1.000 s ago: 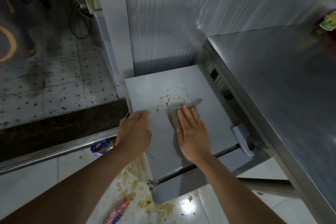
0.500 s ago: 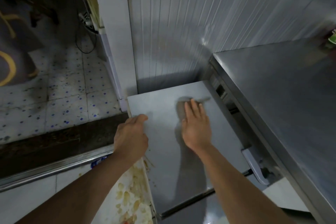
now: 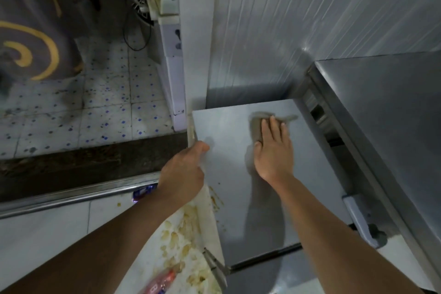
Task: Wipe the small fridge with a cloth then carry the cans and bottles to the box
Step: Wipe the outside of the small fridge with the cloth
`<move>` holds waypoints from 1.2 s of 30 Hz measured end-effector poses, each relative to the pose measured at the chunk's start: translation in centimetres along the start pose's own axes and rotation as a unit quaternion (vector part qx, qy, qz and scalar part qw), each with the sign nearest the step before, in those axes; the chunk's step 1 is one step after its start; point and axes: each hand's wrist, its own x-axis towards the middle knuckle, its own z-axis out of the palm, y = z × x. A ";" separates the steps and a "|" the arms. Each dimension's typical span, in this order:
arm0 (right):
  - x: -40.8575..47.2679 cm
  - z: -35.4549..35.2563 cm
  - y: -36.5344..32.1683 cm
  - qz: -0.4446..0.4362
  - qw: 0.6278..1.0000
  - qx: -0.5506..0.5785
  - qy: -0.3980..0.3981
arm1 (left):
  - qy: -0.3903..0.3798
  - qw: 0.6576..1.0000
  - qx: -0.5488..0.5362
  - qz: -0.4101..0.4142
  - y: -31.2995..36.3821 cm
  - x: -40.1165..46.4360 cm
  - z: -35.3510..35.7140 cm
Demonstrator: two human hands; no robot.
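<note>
The small fridge (image 3: 238,198) shows its flat grey top, pushed against the ribbed wall. A grey cloth (image 3: 256,129) lies near the far edge of that top. My right hand (image 3: 274,150) presses flat on the cloth, fingers straight and pointing away from me. At the fridge's left edge my left hand (image 3: 183,172) grips the rim, the thumb lying on the top surface. A few brown specks sit on the fridge top near the left edge. A red and blue wrapper (image 3: 160,281) and a blue wrapper (image 3: 143,192) lie on the floor to the left.
A steel counter (image 3: 393,126) rises to the right, close beside the fridge. Yellowish spill marks the white floor tiles (image 3: 183,241) left of the fridge. A metal door sill (image 3: 71,196) crosses the floor, with speckled tiles and a patterned fabric beyond.
My right hand has pushed the cloth from the middle of the fridge top toward the far wall, and the brown stain there is gone. My left hand has stayed on the left rim.
</note>
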 end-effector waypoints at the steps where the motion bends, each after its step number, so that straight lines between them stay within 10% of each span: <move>1: -0.8 0.4 -1.2 -0.019 1.000 0.005 0.005 | 0.002 1.000 -0.011 -0.001 -0.3 -0.4 -0.2; 5: -7.5 2.1 -5.2 -0.155 0.987 0.030 -0.007 | 0.007 0.999 -0.039 -0.020 -1.4 -2.0 -1.0; 16: -2.1 2.4 -12.1 -0.115 0.991 -0.040 -0.062 | 0.021 0.999 -0.016 -0.046 -3.8 -4.5 -2.5; 30: -19.8 1.5 -4.4 -0.204 0.978 0.030 -0.038 | -0.014 0.999 0.012 -0.034 0.0 -7.9 -1.3; 36: -13.9 0.0 4.1 -0.070 0.998 0.000 -0.008 | -0.030 0.999 0.021 -0.010 2.5 -6.5 1.6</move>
